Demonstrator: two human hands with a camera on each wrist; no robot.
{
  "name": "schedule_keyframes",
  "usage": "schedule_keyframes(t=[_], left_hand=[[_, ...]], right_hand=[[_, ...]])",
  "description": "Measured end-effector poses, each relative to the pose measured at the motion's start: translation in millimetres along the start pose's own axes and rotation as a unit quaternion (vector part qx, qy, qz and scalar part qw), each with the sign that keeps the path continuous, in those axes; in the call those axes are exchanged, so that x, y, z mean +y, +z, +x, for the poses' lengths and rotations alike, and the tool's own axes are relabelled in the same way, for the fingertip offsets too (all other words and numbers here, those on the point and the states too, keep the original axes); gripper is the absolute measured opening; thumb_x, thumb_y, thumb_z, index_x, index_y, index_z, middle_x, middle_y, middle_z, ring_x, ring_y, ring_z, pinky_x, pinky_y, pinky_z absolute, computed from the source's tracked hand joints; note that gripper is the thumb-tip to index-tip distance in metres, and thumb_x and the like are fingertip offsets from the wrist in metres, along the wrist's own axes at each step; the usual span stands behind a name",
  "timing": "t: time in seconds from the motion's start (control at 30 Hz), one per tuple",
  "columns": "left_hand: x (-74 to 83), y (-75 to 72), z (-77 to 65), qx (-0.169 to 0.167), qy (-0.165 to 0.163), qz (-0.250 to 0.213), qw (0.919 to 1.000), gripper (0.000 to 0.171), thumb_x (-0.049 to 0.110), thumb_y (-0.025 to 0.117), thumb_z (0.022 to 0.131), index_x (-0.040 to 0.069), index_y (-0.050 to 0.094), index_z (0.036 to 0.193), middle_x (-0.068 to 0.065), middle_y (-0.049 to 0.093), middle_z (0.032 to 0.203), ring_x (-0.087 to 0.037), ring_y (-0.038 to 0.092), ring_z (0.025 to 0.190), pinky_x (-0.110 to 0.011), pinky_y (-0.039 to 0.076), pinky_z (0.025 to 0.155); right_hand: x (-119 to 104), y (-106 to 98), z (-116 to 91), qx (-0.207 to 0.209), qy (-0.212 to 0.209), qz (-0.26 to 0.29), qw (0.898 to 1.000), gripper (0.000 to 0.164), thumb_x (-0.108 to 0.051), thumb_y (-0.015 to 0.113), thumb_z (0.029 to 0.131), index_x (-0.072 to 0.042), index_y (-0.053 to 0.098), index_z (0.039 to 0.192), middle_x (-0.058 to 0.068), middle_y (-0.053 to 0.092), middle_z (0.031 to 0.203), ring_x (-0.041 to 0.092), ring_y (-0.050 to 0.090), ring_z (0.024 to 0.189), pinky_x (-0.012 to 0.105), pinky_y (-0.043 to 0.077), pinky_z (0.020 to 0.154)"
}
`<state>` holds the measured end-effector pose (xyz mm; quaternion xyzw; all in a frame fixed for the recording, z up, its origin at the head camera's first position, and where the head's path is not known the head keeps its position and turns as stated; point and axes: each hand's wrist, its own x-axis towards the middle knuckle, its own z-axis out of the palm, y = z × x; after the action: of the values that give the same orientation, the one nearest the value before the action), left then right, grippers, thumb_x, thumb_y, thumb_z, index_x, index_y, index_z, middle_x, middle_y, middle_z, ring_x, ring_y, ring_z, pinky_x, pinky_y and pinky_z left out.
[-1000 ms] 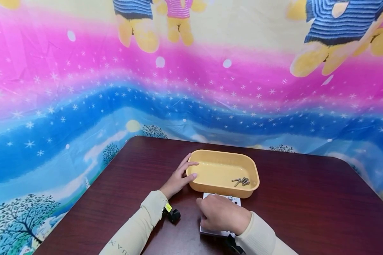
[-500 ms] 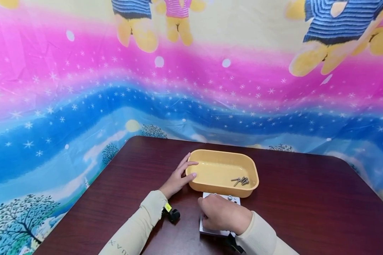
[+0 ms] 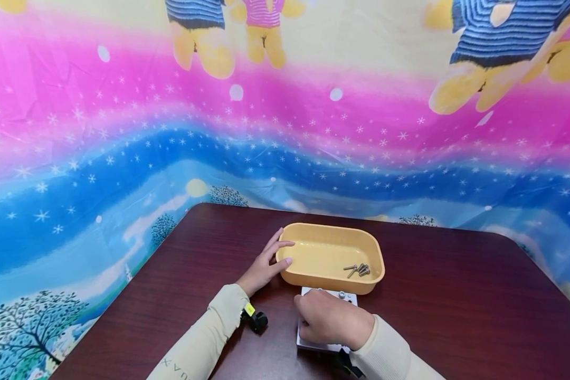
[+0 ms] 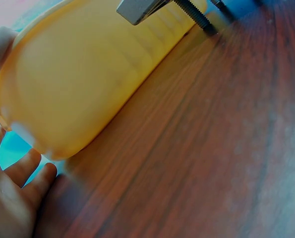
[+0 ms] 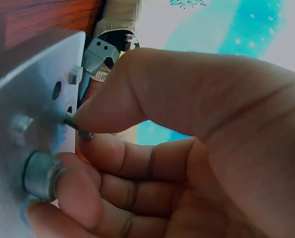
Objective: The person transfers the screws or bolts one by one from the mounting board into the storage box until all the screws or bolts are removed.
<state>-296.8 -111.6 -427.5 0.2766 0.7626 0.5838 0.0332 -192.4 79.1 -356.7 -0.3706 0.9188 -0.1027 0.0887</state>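
Observation:
My left hand [image 3: 262,269] grips the left end of a yellow plastic bin [image 3: 332,287], thumb and one finger over the rim, other fingers along the outside. In the left wrist view those fingertips [image 4: 26,168] lie against the bin's outer end. My right hand [image 3: 334,319] bends over a silver metal plate [image 3: 319,347] just in front of the bin. Seen from the right wrist, its thumb and index finger pinch a small screw [image 5: 78,127] at a hole in the plate. The other fingers curl by a large bolt head [image 5: 40,176]. The screw is hidden in the head view.
Several loose screws [image 3: 359,271] lie in the bin's right part. Threaded bolt ends [image 4: 196,17] stick out beneath the plate. More bolt heads [image 5: 22,124] stand on its face. The dark wooden table [image 3: 456,295] ends at a patterned cloth backdrop [image 3: 285,132].
My right hand has shifted very slightly over the plate. The left hand, the bin and the loose screws hold their places.

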Motion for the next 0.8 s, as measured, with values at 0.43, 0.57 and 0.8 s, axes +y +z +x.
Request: schedule_keyframes(t=[0.43, 0.57, 0.8], left_hand=[[-1.3, 0.5, -0.4, 0.006, -0.001, 0.004, 1.0, 0.047, 0.021, 0.058, 0.097, 0.003, 0.047, 0.14, 0.005, 0.003, 0.161, -0.025, 0.008, 0.147, -0.048, 0.029, 0.109], [-1.7, 0.0, 0.0, 0.002, -0.002, 0.008, 1.0, 0.048, 0.022, 0.057, 0.098, 0.003, 0.047, 0.14, 0.005, 0.002, 0.161, -0.025, 0.008, 0.147, -0.048, 0.029, 0.11], [-24.3, 0.5, 6.9, 0.008, -0.002, 0.006, 1.0, 0.048, 0.024, 0.058, 0.097, 0.007, 0.047, 0.141, 0.01, 0.002, 0.16, -0.022, 0.008, 0.147, -0.048, 0.028, 0.11]], right_hand=[[0.9, -2.5, 0.3, 0.01, -0.005, -0.015, 1.0, 0.019, -0.006, 0.064, 0.076, -0.017, 0.051, 0.069, -0.007, 0.042, 0.057, 0.008, 0.037, 0.047, 0.023, 0.032, 0.045], [0.8, -4.8, -0.5, 0.018, -0.003, -0.013, 1.0, 0.019, -0.007, 0.065, 0.076, -0.017, 0.05, 0.068, -0.007, 0.041, 0.056, 0.007, 0.035, 0.046, 0.023, 0.032, 0.044], [2.7, -10.5, -4.2, 0.053, -0.017, -0.013, 0.998, 0.024, -0.004, 0.063, 0.073, -0.019, 0.046, 0.063, -0.01, 0.035, 0.053, 0.005, 0.027, 0.044, 0.021, 0.025, 0.04]])
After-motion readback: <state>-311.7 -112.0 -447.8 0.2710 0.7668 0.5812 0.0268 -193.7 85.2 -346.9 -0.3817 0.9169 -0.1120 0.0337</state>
